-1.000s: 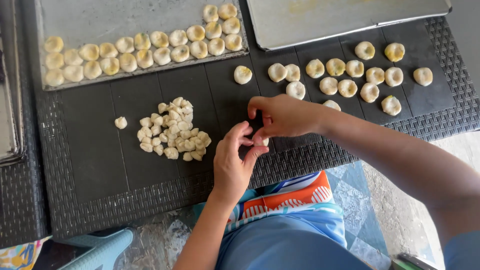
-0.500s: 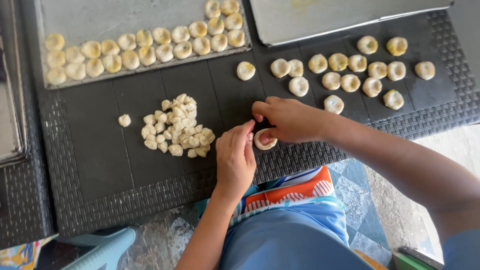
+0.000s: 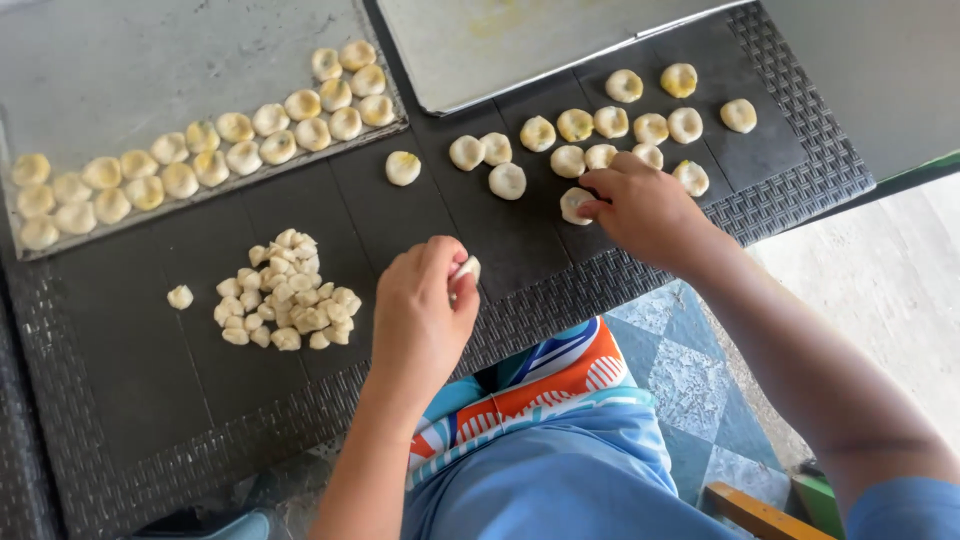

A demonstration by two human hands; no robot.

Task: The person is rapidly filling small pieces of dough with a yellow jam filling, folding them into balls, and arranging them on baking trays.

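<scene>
My left hand point(image 3: 420, 310) is curled over the near edge of the black wicker table point(image 3: 120, 400) and pinches a small pale dough piece point(image 3: 466, 268) at its fingertips. My right hand point(image 3: 645, 205) reaches to the right and its fingers hold a round shaped dough ball point(image 3: 575, 205) down on the table, at the near edge of a loose group of shaped dough balls point(image 3: 600, 125). A heap of small raw dough bits point(image 3: 285, 292) lies left of my left hand, with one stray bit point(image 3: 180, 296) further left.
A metal tray point(image 3: 120, 70) at the back left holds rows of shaped balls point(image 3: 200, 150). A second metal tray point(image 3: 500, 45) sits at the back middle. One lone ball point(image 3: 403, 167) lies between them. Tiled floor point(image 3: 690, 370) and my lap are below.
My hands were together in front of me working one dough piece. They have parted: the right hand moved right with the shaped ball to the group, the left stayed with a small piece.
</scene>
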